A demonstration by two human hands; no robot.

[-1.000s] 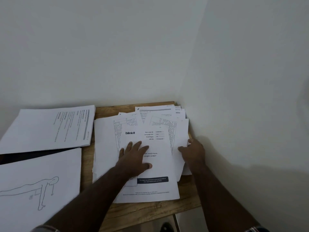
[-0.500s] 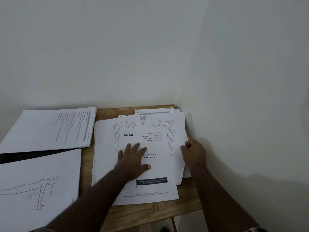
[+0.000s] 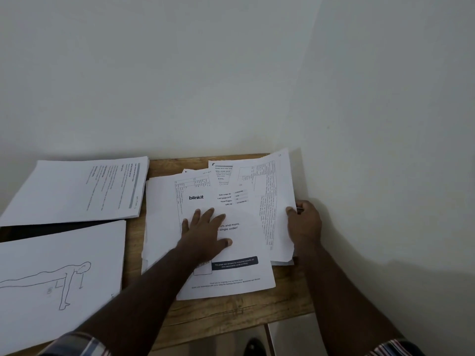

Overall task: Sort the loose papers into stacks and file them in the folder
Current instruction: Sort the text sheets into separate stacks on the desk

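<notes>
Your left hand (image 3: 205, 232) lies flat, fingers straight and slightly spread, palm pressing down on the top sheet of a loose pile: a white page printed with the word "blinkit" (image 3: 226, 242). Your right hand (image 3: 304, 222) grips the right edge of a table-printed sheet (image 3: 272, 196), thumb on top and fingers curled underneath; that sheet's far corner lifts off the pile and tilts up toward the wall.

The loose pile (image 3: 162, 217) sits on the right part of a wooden table (image 3: 231, 312), its sheets fanned and skewed, with corners of other printed pages poking out at the far side. The blinkit page overhangs the pile toward you but stops short of the table's near edge, leaving a strip of bare wood in front.

To the left, two separate stacks: a text stack (image 3: 79, 191) at the far left, and a nearer stack topped by a line drawing of a figure in a push-up pose (image 3: 59, 278). A narrow strip of wood separates them from the pile.

The table is pushed into a corner; the side wall (image 3: 385, 150) stands just beside your right hand.
</notes>
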